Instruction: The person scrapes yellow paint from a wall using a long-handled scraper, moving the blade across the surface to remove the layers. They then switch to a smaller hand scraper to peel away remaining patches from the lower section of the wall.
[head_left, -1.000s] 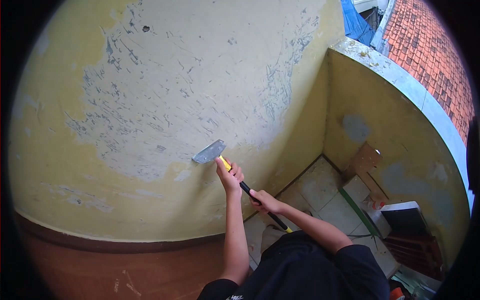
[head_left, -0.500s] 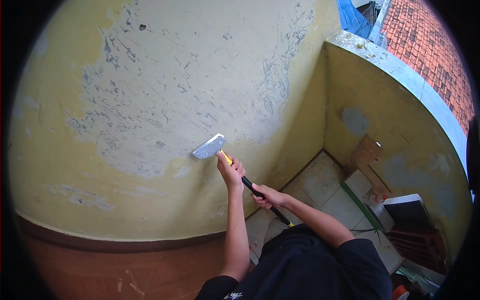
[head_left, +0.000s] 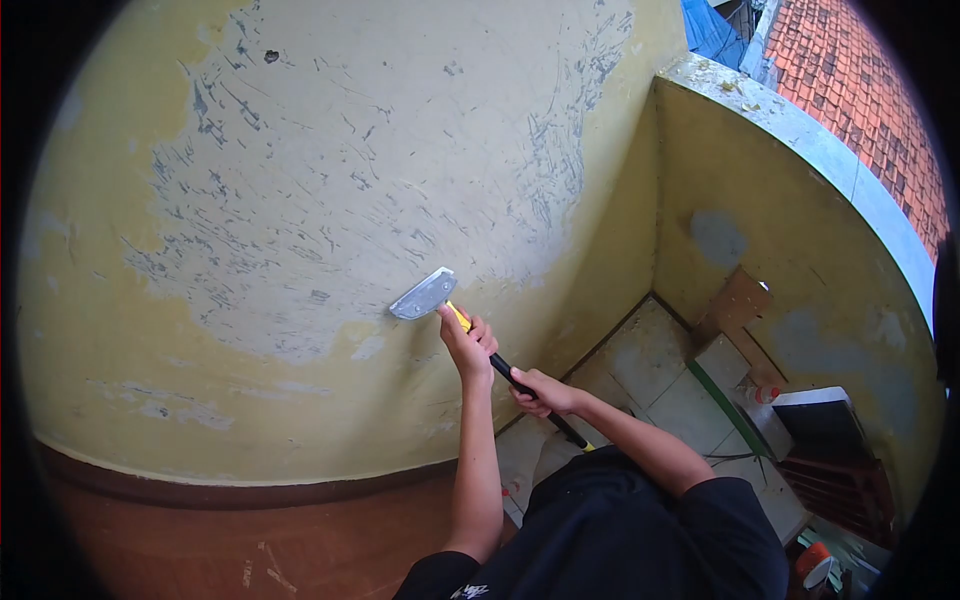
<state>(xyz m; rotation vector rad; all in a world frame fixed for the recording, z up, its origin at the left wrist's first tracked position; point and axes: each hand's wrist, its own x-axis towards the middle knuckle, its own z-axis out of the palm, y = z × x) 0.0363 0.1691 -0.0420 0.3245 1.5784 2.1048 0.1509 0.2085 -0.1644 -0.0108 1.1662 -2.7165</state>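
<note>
A long-handled scraper (head_left: 423, 296) with a wide, pale metal head lies over the scraped part of the yellow wall (head_left: 400, 420), its blade edge tilted up to the right. My left hand (head_left: 468, 342) is closed around the yellow neck just below the head. Lower down, my right hand (head_left: 545, 392) wraps the black handle (head_left: 513, 373), whose yellow end reaches my dark shirt (head_left: 610, 530). Above and left of the blade, the wall is covered with grey scratches and pale bare patches.
On the right, a low curved wall (head_left: 850, 230) with a pale ledge meets the yellow wall at a corner. Tiled floor (head_left: 680, 410) holds boards, a bottle (head_left: 765, 394) and a dark slatted object (head_left: 840, 488). A reddish-brown surface (head_left: 180, 530) runs along the wall's base.
The view has shifted slightly. Both hands keep their grip, and the scraper stays at nearly the same spot over the wall.
</note>
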